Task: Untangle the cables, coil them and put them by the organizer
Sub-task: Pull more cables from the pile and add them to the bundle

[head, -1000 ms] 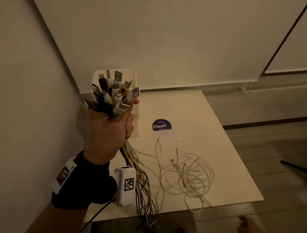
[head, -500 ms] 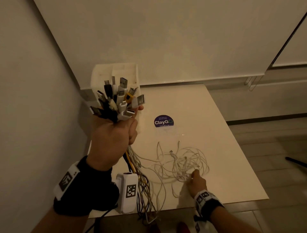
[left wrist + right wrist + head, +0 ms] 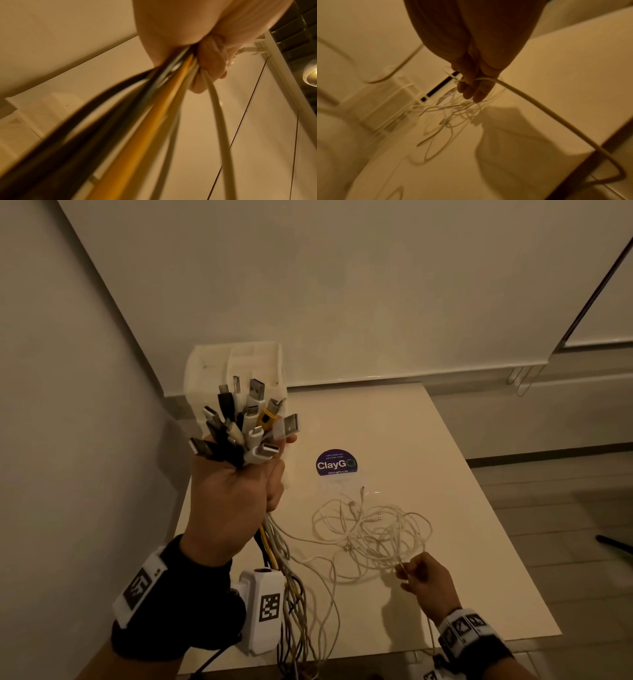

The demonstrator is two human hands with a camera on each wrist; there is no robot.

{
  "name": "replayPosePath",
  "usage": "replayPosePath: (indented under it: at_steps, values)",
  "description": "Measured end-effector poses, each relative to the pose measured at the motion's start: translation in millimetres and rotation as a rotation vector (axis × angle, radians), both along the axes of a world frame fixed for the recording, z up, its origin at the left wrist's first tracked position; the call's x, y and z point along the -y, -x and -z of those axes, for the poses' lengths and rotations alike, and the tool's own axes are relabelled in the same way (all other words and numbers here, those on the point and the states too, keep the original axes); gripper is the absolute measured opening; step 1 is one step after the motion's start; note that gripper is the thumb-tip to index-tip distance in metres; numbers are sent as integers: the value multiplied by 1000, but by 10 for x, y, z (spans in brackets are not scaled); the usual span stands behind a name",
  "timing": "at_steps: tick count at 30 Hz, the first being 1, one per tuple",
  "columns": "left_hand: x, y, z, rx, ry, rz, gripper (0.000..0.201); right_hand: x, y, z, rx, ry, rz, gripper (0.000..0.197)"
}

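Observation:
My left hand is raised above the table's left side and grips a bundle of cables, their white, black and yellow plugs fanning out above the fist. The cords hang from the fist down past the table's front edge. A tangle of thin white cables lies on the table's middle. My right hand is at the tangle's near right edge and pinches one white cable, which trails off over the table edge. The white organizer stands at the back left corner, partly hidden by the plugs.
The cream table sits in a corner with walls at the left and back. A round purple ClayGo sticker is on its middle. Tiled floor lies to the right, with a dark object at the far right.
My right hand came up from below the table edge to the tangle and took hold of a white cable, pulling it toward me. The left hand stayed raised with its bundle.

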State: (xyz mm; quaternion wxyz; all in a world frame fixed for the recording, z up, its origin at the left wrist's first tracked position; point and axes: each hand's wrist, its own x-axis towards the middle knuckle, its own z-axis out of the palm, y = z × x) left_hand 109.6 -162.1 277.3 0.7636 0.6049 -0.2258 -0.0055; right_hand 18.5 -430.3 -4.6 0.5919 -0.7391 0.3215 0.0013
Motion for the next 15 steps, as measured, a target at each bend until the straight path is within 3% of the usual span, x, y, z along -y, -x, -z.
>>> replayPosePath:
  at_steps: [3,6,8,11,15]
  values:
    - [66,-54,21,-28,-19,36,21,6,-118,-13,-5,-46,62,31]
    - [102,-107,58,-74,-36,89,34,-107,-253,-265,127,-49,28,31]
    - [100,-116,53,-53,-24,68,34,-148,-350,-464,218,-65,-45,32]
    - [113,-113,17,-27,-16,12,16,-105,-482,-728,327,-116,-58,28]
    - [122,-118,-35,-30,-19,13,20,-23,-489,-1075,409,-98,-184,25]
